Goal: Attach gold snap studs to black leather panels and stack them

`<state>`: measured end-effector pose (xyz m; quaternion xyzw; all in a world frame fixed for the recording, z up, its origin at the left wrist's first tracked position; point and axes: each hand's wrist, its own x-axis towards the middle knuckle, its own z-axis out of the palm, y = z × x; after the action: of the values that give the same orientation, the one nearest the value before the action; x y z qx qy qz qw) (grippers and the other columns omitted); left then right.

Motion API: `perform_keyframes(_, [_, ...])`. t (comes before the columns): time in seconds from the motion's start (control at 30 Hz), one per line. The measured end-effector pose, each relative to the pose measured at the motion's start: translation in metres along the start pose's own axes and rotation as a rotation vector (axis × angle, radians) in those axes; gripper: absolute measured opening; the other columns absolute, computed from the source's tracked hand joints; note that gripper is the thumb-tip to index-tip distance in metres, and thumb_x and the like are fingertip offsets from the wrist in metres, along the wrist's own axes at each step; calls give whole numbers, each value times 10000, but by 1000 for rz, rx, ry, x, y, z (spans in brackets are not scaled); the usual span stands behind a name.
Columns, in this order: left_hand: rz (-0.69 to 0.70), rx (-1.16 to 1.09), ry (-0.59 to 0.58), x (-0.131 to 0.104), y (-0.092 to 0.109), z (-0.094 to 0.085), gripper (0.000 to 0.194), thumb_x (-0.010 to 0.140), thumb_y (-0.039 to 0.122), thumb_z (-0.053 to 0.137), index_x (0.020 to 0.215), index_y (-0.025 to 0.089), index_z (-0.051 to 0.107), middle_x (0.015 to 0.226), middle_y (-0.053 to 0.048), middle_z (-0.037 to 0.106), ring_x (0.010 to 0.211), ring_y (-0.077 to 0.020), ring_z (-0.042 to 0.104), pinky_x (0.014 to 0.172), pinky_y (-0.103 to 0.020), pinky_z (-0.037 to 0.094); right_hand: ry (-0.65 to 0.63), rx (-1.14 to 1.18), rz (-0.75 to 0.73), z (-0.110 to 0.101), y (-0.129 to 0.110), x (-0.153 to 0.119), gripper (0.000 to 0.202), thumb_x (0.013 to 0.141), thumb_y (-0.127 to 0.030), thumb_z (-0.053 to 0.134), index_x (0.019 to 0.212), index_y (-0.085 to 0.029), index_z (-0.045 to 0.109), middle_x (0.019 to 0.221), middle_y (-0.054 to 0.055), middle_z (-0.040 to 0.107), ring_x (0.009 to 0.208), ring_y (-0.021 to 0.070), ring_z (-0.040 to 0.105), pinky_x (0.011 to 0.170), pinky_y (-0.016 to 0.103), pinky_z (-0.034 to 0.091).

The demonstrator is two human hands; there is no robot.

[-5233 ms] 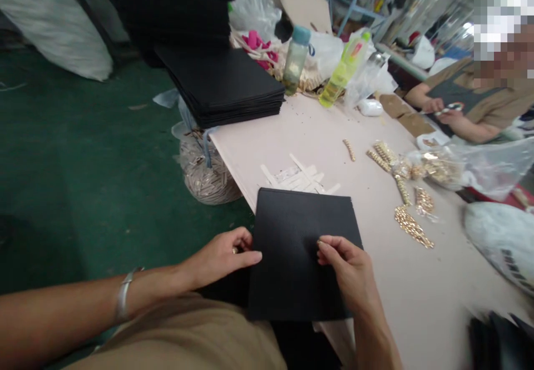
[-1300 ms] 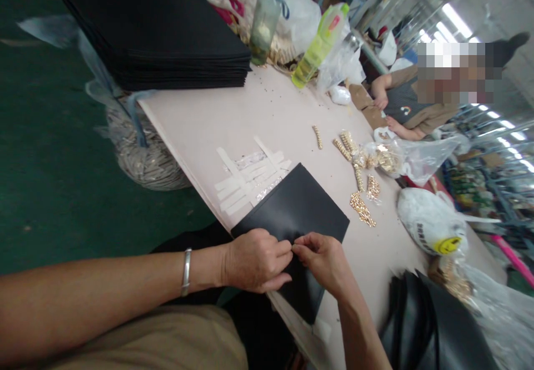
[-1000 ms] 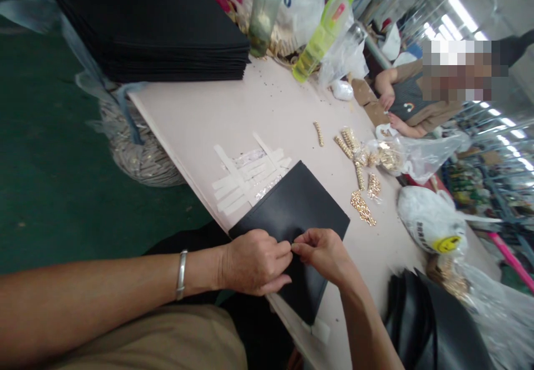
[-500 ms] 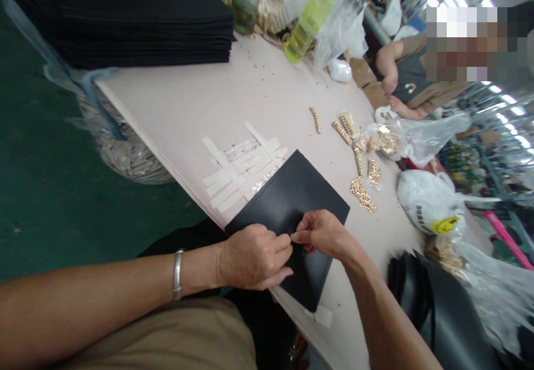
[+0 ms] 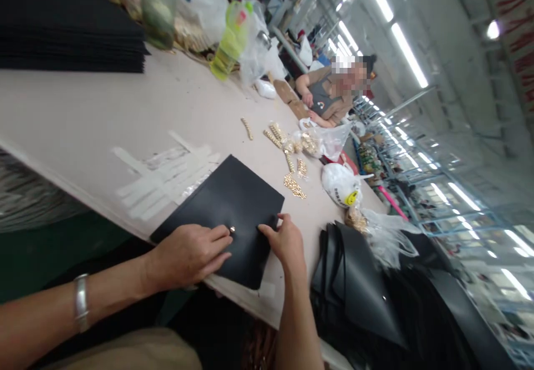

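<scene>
A flat black leather-like panel (image 5: 244, 192) lies on the table at its near edge. A small shiny gold stud (image 5: 232, 229) sits on it near the middle. My left hand (image 5: 194, 253) rests on the panel's near side, fingers stretched out, their tips beside the stud. At the right edge is my right hand (image 5: 286, 239), its thumb on top of the panel and its fingers around the edge; the undersides of those fingers are hidden. Beyond the panel are a heap of gold metal pieces (image 5: 294, 186) and several gold strips (image 5: 247, 128).
White paper strips (image 5: 156, 186) lie left of the panel. Black sheets are stacked (image 5: 70, 47) far left, and more curved black panels (image 5: 362, 281) stand right. A green bottle (image 5: 229, 42), a white bag (image 5: 340, 183) and a seated person (image 5: 329, 94) are farther back.
My hands, which met over the panel, have come apart: the right moved to the panel's right edge. The gold stud now shows on the panel. The camera view has swung up and right.
</scene>
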<state>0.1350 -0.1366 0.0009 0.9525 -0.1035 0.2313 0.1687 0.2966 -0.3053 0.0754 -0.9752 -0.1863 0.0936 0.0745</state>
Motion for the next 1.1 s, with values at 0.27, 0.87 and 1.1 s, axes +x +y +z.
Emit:
perform_keyframes(0.27, [4, -31, -19, 1, -4, 4, 223, 979, 225, 487, 1091, 203, 679, 1066, -64, 699, 780, -210, 710, 642, -328, 512, 127, 63, 38, 10, -34, -4, 756, 784, -538, 741, 1395, -173, 488, 1233, 187, 642, 1123, 359, 642, 931, 449, 485])
perform_keyframes(0.87, [-673, -149, 100, 10, -115, -52, 393, 917, 507, 457, 1004, 281, 766, 1100, 1, 753, 1045, -277, 694, 929, -357, 511, -48, 136, -355, -12, -20, 121, 917, 512, -439, 929, 1335, -200, 602, 1187, 110, 658, 1138, 285, 604, 935, 342, 464])
perform_keyframes(1.1, [-792, -293, 79, 12, -123, -58, 451, 883, 582, 448, 984, 286, 773, 1085, 21, 770, 1050, -250, 690, 919, -293, 485, -123, 288, -283, -9, -13, 135, 408, 489, -339, 918, 793, -196, 687, 635, -58, 555, 660, 157, 553, 605, 253, 390])
